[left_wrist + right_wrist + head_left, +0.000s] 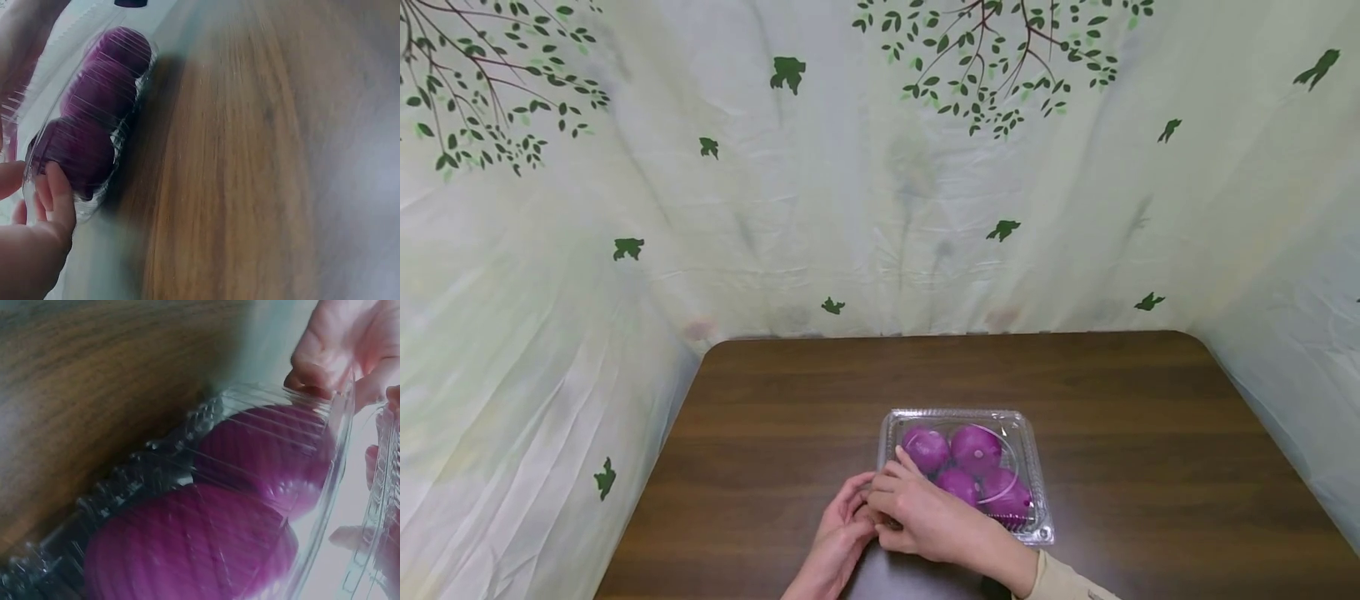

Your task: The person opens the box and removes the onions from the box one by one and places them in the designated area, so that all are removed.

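A clear plastic clamshell container [955, 414] stands on the table with several round purple vegetables, apparently red onions [976, 451], inside it. At its near left corner my left hand [844, 529] holds the edge between thumb and fingers, as the left wrist view also shows. My right hand [928, 517] reaches across the near left part of the container, its curled fingers gripping the same corner close to the left fingertips. In the right wrist view two clear plastic edges [375, 487] stand slightly apart there. The right fingertips are partly hidden.
The brown wooden table [790, 400] runs beyond the container to its back and sides. Behind it hangs a pale curtain [865, 192] printed with leaves and green birds. A dark grey surface [910, 575] lies at the near edge, below the hands.
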